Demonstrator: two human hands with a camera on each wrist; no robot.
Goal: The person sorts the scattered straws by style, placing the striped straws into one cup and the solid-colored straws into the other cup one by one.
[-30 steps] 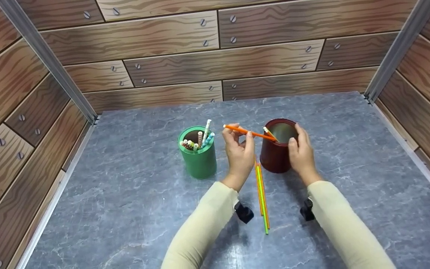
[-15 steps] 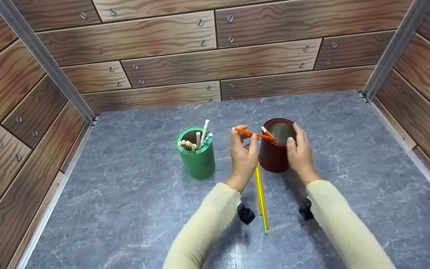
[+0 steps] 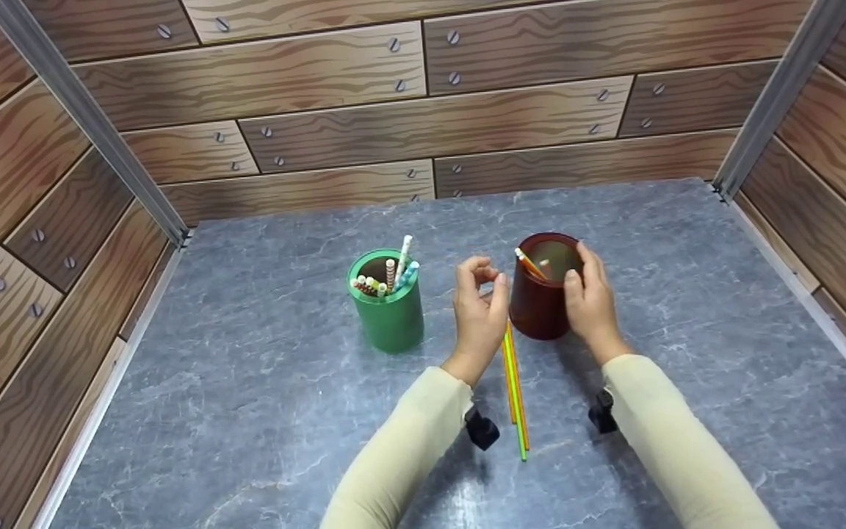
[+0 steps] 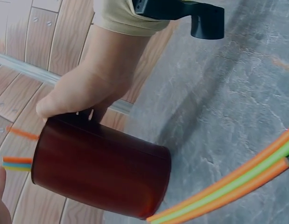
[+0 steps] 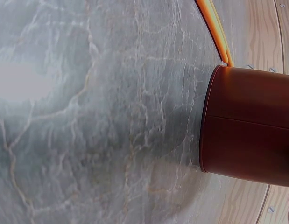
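A dark red cylindrical cup [image 3: 540,308] stands upright on the grey marbled table. My right hand [image 3: 595,308] holds its right side, fingers and thumb bent round the wall near the rim. To the left of the cup hovers my left hand [image 3: 478,316], its fingers loosely bent with nothing between them. Thin straws [image 3: 531,263] lean against the left of the cup's rim; in the left wrist view a blurred orange straw [image 4: 23,134] also pokes out of the mouth. Several orange and green straws [image 3: 515,397] lie on the table between my forearms.
A green cup [image 3: 393,319] with several patterned paper straws [image 3: 392,275] stands to the left of my left hand. Wood-print walls [image 3: 423,95] enclose the table [image 3: 247,411] at the back and both sides.
My left hand moved right with an orange straw over the cup's mouth, then let it go; the straw is no longer in the fingers. The right hand stays on the cup.
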